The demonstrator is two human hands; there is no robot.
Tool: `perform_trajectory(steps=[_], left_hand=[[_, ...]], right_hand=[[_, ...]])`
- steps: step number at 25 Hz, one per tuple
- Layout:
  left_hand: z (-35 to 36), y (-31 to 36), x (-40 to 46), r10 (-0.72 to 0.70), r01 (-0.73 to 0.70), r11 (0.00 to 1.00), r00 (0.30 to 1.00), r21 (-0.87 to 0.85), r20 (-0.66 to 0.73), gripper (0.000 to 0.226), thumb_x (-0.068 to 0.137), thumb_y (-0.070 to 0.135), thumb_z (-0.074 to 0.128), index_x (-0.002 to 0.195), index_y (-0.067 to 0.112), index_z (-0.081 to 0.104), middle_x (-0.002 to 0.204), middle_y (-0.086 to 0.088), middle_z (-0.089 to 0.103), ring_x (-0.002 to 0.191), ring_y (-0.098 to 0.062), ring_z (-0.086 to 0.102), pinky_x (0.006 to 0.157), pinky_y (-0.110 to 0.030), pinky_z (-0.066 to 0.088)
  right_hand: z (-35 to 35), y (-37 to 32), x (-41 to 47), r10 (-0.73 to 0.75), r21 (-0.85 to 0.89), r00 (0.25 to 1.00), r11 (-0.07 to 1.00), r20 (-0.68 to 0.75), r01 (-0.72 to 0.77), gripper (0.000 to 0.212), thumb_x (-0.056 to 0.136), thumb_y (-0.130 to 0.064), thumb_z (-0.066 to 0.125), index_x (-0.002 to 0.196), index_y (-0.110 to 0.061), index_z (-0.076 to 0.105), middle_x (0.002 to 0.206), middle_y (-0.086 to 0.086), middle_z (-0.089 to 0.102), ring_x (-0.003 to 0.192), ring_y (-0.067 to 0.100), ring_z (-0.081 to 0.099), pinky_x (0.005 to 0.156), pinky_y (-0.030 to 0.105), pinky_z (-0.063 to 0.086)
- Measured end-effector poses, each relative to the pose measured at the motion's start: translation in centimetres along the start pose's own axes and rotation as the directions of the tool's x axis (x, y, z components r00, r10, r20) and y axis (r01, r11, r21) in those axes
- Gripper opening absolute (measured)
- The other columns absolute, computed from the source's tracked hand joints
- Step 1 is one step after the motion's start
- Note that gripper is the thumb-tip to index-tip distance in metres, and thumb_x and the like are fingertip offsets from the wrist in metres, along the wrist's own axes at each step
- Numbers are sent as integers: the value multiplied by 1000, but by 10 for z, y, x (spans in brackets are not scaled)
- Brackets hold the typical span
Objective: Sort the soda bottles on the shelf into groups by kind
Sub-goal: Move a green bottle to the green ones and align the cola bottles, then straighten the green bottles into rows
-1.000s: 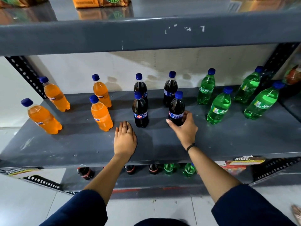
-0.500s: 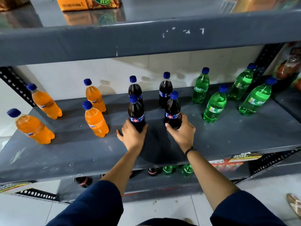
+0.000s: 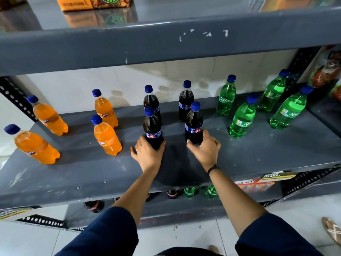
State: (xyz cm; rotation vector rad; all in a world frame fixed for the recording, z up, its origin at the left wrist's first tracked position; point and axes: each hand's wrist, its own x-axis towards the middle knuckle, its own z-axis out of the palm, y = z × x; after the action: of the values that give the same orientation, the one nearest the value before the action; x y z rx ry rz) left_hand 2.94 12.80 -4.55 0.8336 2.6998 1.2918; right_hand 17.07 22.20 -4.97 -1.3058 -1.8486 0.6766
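Two front cola bottles [image 3: 152, 129] | fingers [image 3: 195, 145] cupping bases

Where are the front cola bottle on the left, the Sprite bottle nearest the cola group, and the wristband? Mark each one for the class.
Front left cola bottle [image 3: 153, 129]: head view, on its dark body.
Sprite bottle nearest the cola group [image 3: 226, 99]: head view, on its label.
Wristband [image 3: 212, 168]: head view, on the band.
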Motion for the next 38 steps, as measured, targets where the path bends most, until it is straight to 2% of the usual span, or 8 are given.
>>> perform_trajectory(steps=[6, 10, 13, 17, 21, 26, 31, 38], left_hand=[[-6, 5, -4, -41, 41, 999, 999, -3, -26, 65, 64, 38, 80, 109, 2, 49, 112, -20, 61, 112, -39, 52, 105, -50, 33], [-5, 12, -39, -102, 88, 988, 989, -127, -104, 50, 65, 21, 81, 99, -2, 52, 99, -24, 59, 100, -42, 53, 89, -50, 40], [12, 35, -84, -60, 53, 974, 998, -220, -29, 37, 69, 18, 78, 92, 3, 53, 90, -18, 58, 90, -39, 54, 82, -51, 45], [52, 83, -131, 86, -54, 960, 991, -274, 106, 41, 72, 23, 77, 103, 8, 54, 96, -11, 60, 92, -31, 56, 84, -48, 48], [100, 136, -134, 167, -101, 960, 956, -260, 243, 66, 70, 31, 77, 124, 7, 47, 119, -12, 59, 112, -31, 54, 96, -45, 43], [145, 185, -119, 102, -41, 958, 973, -282, 207, 80, 61, 39, 82, 123, 9, 41, 119, -11, 60, 113, -32, 56, 91, -48, 44], [159, 190, -117, 52, -28, 973, 994, -231, 99, 61, 67, 32, 79, 111, 10, 44, 110, -8, 64, 107, -32, 57, 89, -45, 37], [161, 186, -116, 50, -41, 975, 998, -220, 33, 55, 69, 26, 76, 110, 9, 45, 106, -11, 66, 100, -35, 60, 85, -42, 40]], right_hand=[[-8, 14, -1, -77, 46, 992, 996, 102, 72, 78, 70, -48, 68, 137, -19, 40, 124, 3, 63, 120, 21, 53, 109, 46, 32], [-41, 32, -9, 19, 239, 987, 971, -158, 20, 44, 73, -49, 68, 108, -24, 58, 103, -4, 65, 100, 14, 61, 90, 44, 49], [-77, 55, -4, 129, 339, 920, 941, -371, 5, 29, 74, -50, 62, 85, -24, 54, 86, -5, 58, 85, 20, 58, 77, 34, 48], [-128, 97, 25, 246, 400, 833, 916, -495, -33, 37, 75, -44, 66, 95, -16, 55, 94, 2, 53, 87, 20, 54, 79, 24, 47], [-166, 141, 64, 284, 348, 893, 924, -350, -158, 74, 74, -26, 78, 133, -5, 40, 126, 14, 47, 121, 32, 46, 104, 45, 39], [-193, 179, 112, 246, 224, 962, 950, -116, -216, 101, 65, -40, 82, 145, -20, 23, 147, 11, 33, 134, 27, 36, 110, 52, 33], [-191, 187, 122, 121, 121, 981, 987, -155, -102, 63, 64, -44, 81, 116, -20, 54, 110, 3, 66, 103, 25, 61, 83, 35, 37], [-194, 191, 118, 40, 135, 982, 991, -183, -15, 51, 64, -30, 83, 105, -16, 57, 94, -3, 63, 88, 20, 63, 76, 26, 41]])
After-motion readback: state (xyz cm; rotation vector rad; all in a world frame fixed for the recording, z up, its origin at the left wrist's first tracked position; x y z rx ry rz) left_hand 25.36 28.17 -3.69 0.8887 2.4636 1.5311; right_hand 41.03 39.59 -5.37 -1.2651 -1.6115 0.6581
